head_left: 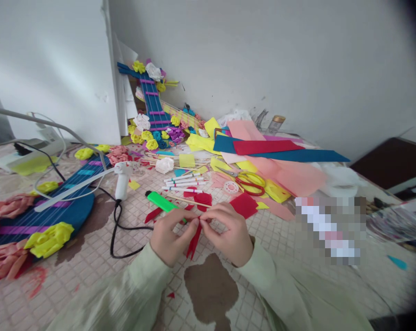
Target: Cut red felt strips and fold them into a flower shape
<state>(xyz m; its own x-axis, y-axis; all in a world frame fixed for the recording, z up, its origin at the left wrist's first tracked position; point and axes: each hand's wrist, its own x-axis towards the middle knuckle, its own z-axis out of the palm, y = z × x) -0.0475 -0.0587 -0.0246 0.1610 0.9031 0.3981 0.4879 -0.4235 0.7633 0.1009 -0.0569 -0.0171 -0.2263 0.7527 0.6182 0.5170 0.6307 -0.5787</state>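
Note:
Near the middle of the view, my left hand [172,233] and my right hand [229,230] meet fingertip to fingertip. Both pinch the top of a red paper strip [194,240], whose forked end hangs down over the tabletop. A thin wooden stick [183,200] lies just beyond my fingers, beside a piece of red paper [204,201]. The bright green cutter [161,201] is close to my left hand, partly hidden behind it. More red paper [243,205] lies just past my right hand.
A white glue gun [122,181] with a black cord stands left of my hands. Further left lies a blue paper guitar [75,204] with paper flowers; another [152,103] leans at the back. Scissors [250,183], markers [183,183] and coloured paper [280,154] lie beyond my hands.

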